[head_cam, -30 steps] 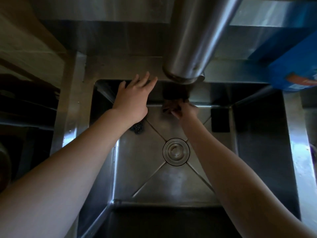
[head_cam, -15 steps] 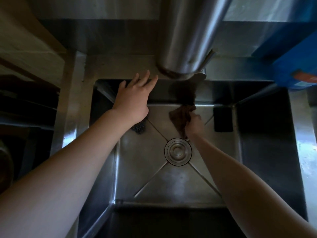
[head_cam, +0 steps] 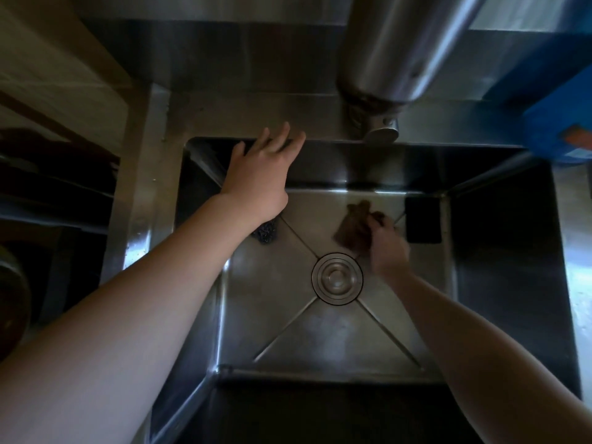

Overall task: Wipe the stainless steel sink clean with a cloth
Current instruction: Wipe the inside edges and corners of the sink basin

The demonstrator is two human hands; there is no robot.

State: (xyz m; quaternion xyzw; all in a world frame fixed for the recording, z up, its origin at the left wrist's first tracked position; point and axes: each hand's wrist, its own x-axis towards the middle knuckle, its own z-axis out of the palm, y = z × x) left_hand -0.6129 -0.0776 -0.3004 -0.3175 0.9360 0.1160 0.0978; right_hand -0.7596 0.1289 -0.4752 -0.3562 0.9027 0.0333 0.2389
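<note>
Right hand (head_cam: 386,248) is what I watch first: it grips the brown cloth (head_cam: 354,229) bunched against the sink (head_cam: 320,334) floor, just behind and right of the round drain (head_cam: 337,278). My left hand (head_cam: 261,177) is spread wide, fingers flat on the sink's back rim, holding nothing. Inside the basin I also see a dark scouring pad (head_cam: 266,231) beneath the left wrist and a black rectangular block (head_cam: 423,219) in the far right corner.
</note>
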